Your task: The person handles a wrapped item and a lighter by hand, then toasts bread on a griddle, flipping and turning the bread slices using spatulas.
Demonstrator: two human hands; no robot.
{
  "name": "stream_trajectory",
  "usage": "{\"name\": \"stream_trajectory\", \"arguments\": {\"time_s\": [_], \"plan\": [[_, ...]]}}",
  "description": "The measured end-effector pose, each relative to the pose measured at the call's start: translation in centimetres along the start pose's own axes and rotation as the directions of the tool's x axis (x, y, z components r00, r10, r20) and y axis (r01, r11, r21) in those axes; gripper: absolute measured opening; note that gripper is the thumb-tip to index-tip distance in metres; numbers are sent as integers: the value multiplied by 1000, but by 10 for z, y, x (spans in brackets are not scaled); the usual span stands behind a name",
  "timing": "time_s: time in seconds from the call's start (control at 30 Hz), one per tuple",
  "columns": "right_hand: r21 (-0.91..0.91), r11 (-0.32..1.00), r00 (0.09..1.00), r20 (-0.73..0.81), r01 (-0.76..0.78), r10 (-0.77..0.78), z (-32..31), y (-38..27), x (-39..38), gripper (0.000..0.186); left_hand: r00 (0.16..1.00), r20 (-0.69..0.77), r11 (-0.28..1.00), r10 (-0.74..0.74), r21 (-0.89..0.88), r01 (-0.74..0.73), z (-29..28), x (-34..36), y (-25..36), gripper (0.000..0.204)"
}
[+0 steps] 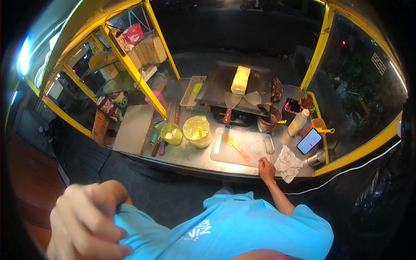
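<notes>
My left hand (pixel 86 219) is raised close to the camera at the lower left, its fingers loosely curled, with nothing visible in it. At the counter's front edge rests my right hand (pixel 266 170), fingers bent in, beside the white cutting board (pixel 223 158). Just beyond it lies a small metal grater (pixel 268 145); whether the fingers touch its handle I cannot tell. A crumpled white paper or cloth (pixel 288 164) is to its right. On the board is an orange spatula (pixel 236 147). A tall block of browned bread (pixel 241 80) stands on the dark griddle (pixel 212 82).
Two metal scrapers (pixel 233 100) (pixel 251 100) lie on the griddle's front. Left of the board are a yellow tub (pixel 197 132), a green cup (pixel 171 134) and knives (pixel 156 148). A squeeze bottle (pixel 299 122) and a phone (pixel 309 141) stand right. Yellow posts (pixel 134 71) frame the stall.
</notes>
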State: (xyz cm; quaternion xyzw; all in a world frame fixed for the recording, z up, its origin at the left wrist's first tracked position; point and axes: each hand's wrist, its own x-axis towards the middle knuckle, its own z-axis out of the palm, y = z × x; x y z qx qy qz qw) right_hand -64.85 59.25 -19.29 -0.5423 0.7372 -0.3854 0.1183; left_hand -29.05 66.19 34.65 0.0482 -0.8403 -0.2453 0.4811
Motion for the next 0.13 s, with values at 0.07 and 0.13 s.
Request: {"name": "stream_trajectory", "arguments": {"time_s": [0.07, 0.13], "plan": [[16, 1000, 1000, 19, -18, 18, 4, 6, 6, 17, 970, 142, 951, 196, -267, -153, -8, 1, -46, 16], [27, 997, 997, 28, -66, 65, -3, 14, 10, 18, 937, 191, 881, 294, -435, -188, -8, 5, -89, 29]]}}
